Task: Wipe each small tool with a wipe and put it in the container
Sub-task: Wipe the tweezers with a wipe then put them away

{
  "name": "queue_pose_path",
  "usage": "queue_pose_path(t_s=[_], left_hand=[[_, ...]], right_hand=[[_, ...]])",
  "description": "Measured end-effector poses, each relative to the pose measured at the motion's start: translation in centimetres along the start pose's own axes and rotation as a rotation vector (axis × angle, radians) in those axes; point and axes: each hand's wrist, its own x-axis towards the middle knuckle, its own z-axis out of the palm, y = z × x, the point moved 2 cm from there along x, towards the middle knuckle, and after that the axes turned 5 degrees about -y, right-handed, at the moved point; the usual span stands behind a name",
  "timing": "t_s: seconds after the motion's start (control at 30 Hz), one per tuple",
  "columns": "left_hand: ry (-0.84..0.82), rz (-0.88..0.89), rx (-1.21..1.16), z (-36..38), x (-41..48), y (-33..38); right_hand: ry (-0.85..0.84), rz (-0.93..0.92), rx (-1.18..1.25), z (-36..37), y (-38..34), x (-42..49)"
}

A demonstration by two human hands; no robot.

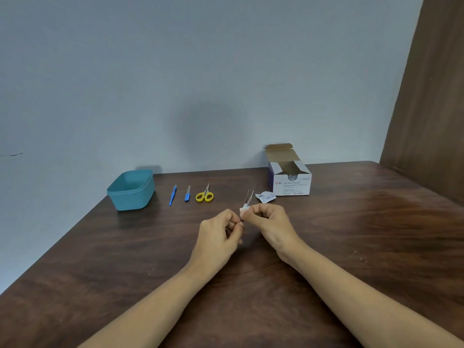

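Over wood table, R hand wipes thin metal tweezers.

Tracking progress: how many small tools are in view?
4: blue pick, blue file, yellow scissors on table beside container; tweezers in left hand, wipe in right hand. Container's bottom hidden.

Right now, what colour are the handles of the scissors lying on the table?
Yellow. The scissors show best in the head view, lying between the blue tools and the hands.

Container left of scissors
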Motion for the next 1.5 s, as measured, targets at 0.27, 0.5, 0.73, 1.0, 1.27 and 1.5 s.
queue_pose_path(t_s=[0.27, 0.5, 0.73, 1.0, 1.27, 1.5], left_hand=[[-0.045, -0.047, -0.118, 0.1, 0.6, 0.0], [-0.098, -0.03, -0.096, 0.3, 0.5, 0.2], [-0.069, -0.046, -0.085, 0.0, 0.4, 0.0], [-0.066, -0.079, -0.093, 0.0, 0.5, -0.2], [0.007, -0.152, -0.215, -0.2, 0.6, -0.5], [0.034, -0.155, -0.23, -0.3, 0.7, -0.4]], right_hand=[[0.13, 0.004, 0.237, -0.4, -0.5, -0.6], [0.325, 0.078, 0.542, -1.0, -0.4, -0.1], [0.159, 0.045, 0.271, -0.6, -0.5, -0.2], [0.104, -0.025, 0.026, -0.2, 0.5, 0.3], [0.097, -0.017, -0.034, -0.1, 0.8, 0.5], [0.155, 0.0, 0.076, -0.3, 0.8, 0.3]])
